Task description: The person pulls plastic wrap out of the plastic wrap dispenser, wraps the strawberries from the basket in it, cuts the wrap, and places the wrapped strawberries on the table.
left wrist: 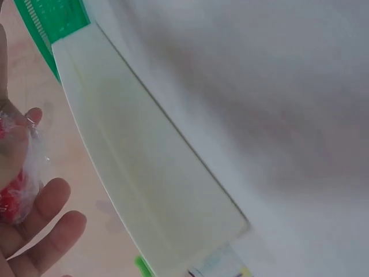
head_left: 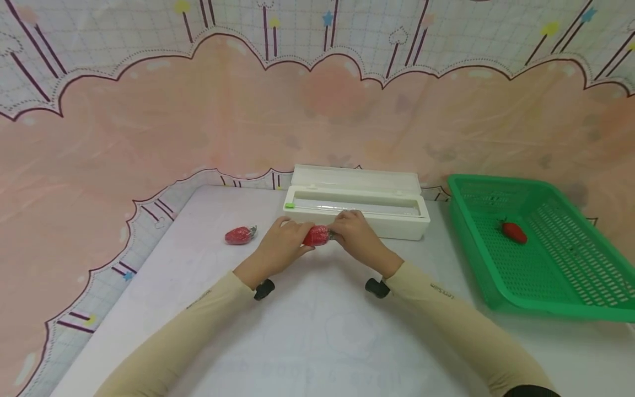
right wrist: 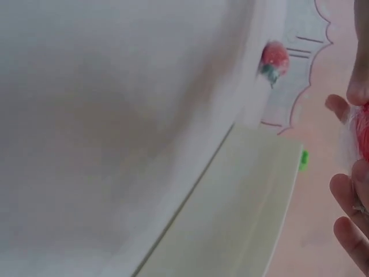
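Note:
Between my two hands, above the table, is a red strawberry (head_left: pixel 316 236) with clear plastic film around it. My left hand (head_left: pixel 279 245) grips its rounded end with fingers and thumb. At the green leafy end, my right hand (head_left: pixel 361 238) pinches the film and stem. The left wrist view shows crinkled film on the strawberry (left wrist: pixel 12 199), partly cut off by the frame edge. Another strawberry (head_left: pixel 240 235), shiny as if wrapped, lies on the table left of my left hand. Just behind the hands stands a white cling film box (head_left: pixel 402 228), its lid raised.
A green plastic basket (head_left: pixel 473 264) stands at the right, with one strawberry (head_left: pixel 514 232) inside. The box holds a film roll (head_left: pixel 357 207) and has a green slider (head_left: pixel 290 205) at its left end. A patterned cloth (head_left: pixel 238 127) hangs behind the white table (head_left: pixel 297 342).

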{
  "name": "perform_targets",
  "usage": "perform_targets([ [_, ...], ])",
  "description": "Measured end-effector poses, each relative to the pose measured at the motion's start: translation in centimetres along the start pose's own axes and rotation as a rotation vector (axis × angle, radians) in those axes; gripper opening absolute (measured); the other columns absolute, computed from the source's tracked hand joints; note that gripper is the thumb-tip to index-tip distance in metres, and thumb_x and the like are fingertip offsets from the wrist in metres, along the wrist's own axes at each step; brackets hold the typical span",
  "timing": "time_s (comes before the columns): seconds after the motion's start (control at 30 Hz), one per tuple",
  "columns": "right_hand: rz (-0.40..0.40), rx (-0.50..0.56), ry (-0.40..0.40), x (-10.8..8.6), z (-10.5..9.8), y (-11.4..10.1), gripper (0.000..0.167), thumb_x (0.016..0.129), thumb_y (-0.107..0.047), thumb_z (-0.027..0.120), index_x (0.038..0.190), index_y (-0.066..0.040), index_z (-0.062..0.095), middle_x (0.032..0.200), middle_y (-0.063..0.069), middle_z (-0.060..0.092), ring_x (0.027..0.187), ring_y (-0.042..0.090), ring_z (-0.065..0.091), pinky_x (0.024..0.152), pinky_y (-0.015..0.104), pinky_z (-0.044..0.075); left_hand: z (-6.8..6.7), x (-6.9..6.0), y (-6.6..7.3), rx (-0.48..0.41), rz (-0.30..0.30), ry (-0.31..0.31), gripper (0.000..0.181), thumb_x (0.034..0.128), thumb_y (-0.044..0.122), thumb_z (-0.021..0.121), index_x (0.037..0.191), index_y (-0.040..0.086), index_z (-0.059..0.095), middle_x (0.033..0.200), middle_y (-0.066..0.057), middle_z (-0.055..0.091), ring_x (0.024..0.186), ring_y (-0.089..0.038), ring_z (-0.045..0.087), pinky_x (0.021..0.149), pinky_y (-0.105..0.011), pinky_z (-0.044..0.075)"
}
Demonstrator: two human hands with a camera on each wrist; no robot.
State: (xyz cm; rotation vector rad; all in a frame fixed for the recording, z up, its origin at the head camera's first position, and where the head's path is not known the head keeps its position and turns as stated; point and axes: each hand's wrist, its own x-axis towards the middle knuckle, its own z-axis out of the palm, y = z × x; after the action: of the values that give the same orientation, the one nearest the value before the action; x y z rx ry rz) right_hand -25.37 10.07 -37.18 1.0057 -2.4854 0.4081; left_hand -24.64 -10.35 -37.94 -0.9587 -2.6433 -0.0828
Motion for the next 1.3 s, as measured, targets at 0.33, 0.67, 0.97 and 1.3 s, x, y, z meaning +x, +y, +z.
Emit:
perform_targets([
  [0.33,0.023,0.045,-0.079,5.0,2.7,-2.5,0.032,0.081,-0.014,0.072,0.113,-0.012,0.068,0.100,0.000,0.073,0.095,0.017,0.059,0.095,0.039,0.045,-0.9,-2.3,-4.9,0.074,-0.153,-0.015,0.045,0.0799,0.028,0.073,0.115,0.004,0.057,0.103,-0.013,0.070,0.095,-0.025,0.067,0.102,-0.048,0.040],
  [0.67,-0.072,-0.069,0.035,10.4,6.2,-4.9,0.014,0.089,-0.020,0.063,0.101,-0.015,0.071,0.093,-0.003,0.073,0.084,0.014,0.058,0.072,0.027,0.044,-1.5,-5.3,-9.8,0.158,-0.289,-0.043,0.046,0.0830,0.024,0.071,0.112,-0.004,0.049,0.095,-0.021,0.068,0.089,-0.033,0.064,0.102,-0.053,0.037],
  [0.97,0.040,-0.069,-0.061,15.4,8.4,-6.5,0.015,0.092,-0.019,0.060,0.102,-0.015,0.070,0.095,-0.003,0.073,0.085,0.013,0.063,0.077,0.024,0.049,-1.5,-5.8,-14.3,0.012,-0.380,0.062,0.042,0.0836,0.013,0.069,0.116,-0.005,0.049,0.097,-0.023,0.067,0.086,-0.035,0.064,0.092,-0.054,0.043],
  [1.3,0.251,0.077,-0.202,17.0,11.5,-5.9,0.019,0.094,-0.019,0.056,0.108,-0.014,0.067,0.100,-0.002,0.072,0.087,0.011,0.065,0.077,0.021,0.052,-0.2,-5.8,-16.0,-0.030,-0.481,0.042,0.041,0.0868,0.020,0.066,0.121,-0.001,0.058,0.100,-0.020,0.069,0.095,-0.036,0.063,0.098,-0.056,0.038],
])
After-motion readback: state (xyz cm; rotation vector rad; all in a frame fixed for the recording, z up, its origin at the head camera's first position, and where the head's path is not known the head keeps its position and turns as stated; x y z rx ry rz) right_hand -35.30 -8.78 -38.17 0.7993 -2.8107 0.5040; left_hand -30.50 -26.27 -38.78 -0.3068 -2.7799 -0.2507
